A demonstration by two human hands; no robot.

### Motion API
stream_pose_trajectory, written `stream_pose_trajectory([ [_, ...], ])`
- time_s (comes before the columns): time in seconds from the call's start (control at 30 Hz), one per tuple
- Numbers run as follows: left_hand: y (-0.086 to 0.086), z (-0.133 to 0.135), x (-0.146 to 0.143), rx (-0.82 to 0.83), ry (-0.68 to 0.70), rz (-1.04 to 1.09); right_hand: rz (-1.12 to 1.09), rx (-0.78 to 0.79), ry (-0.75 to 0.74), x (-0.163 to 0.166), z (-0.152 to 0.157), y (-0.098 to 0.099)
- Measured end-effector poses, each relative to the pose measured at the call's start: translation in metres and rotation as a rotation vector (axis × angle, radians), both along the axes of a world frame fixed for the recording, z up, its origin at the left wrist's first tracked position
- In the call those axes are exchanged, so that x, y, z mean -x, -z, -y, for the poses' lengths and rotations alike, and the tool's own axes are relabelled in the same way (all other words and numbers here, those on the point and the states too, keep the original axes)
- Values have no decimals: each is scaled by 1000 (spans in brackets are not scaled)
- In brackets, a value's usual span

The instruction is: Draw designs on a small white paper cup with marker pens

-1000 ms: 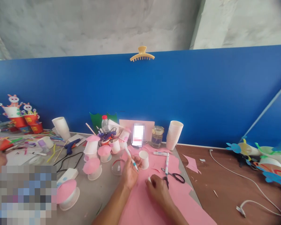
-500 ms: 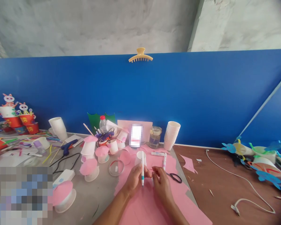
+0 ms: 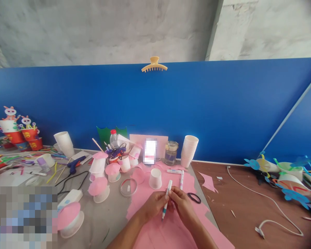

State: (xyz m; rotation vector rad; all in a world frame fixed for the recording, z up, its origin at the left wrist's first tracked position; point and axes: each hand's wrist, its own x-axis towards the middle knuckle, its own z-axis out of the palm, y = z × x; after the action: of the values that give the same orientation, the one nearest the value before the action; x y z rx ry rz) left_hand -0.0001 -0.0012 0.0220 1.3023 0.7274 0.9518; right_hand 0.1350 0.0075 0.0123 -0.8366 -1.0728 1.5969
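Note:
A white marker [image 3: 169, 186] with a teal band slants between my hands, its tip pointing down over the pink paper [image 3: 152, 228]. My left hand [image 3: 156, 204] grips the barrel from the left. Closed fingertips of my right hand [image 3: 180, 199] press against the marker's upper part from the right; whether they also hold something small is hidden. Just beyond both hands, a white paper cup [image 3: 155, 178] stands upside down on the paper. Dark scissors handles [image 3: 194, 197] lie right of my right hand, with the blades out of sight.
Pink-topped cups [image 3: 99, 186] stand on the left, near a blue glue gun [image 3: 73, 164] and its cable. Behind are a lit phone [image 3: 150, 150], a glass jar [image 3: 171, 154] and stacked cups [image 3: 189, 152]. A white cable [image 3: 272, 197] crosses the brown table at right.
The marker has moved right and down from in front of the cup and now leans. My hands have come together around it, leaving the cup in full view.

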Motion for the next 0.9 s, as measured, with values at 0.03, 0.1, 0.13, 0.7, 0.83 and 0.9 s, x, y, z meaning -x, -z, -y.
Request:
stream_pose_trajectory([
  [0.03, 1, 0, 0, 0, -3, 21, -22, 21, 21, 0, -1, 0],
  [0.1, 6, -2, 0, 9, -17, 96, -96, 51, 106, -3, -6, 2],
  [0.13, 9, -5, 1, 11, -37, 140, -141, 62, 170, -6, -10, 3],
  [0.7, 37, -38, 24, -90, -768, 55, -400, 24, 381, -24, -31, 21],
  [0.83, 44, -40, 23, -86, -692, 37, -324, -20, 408, -19, -29, 27],
  [0.9, 45, -42, 22, -53, -684, 62, -184, -64, 415, -14, -24, 28],
])
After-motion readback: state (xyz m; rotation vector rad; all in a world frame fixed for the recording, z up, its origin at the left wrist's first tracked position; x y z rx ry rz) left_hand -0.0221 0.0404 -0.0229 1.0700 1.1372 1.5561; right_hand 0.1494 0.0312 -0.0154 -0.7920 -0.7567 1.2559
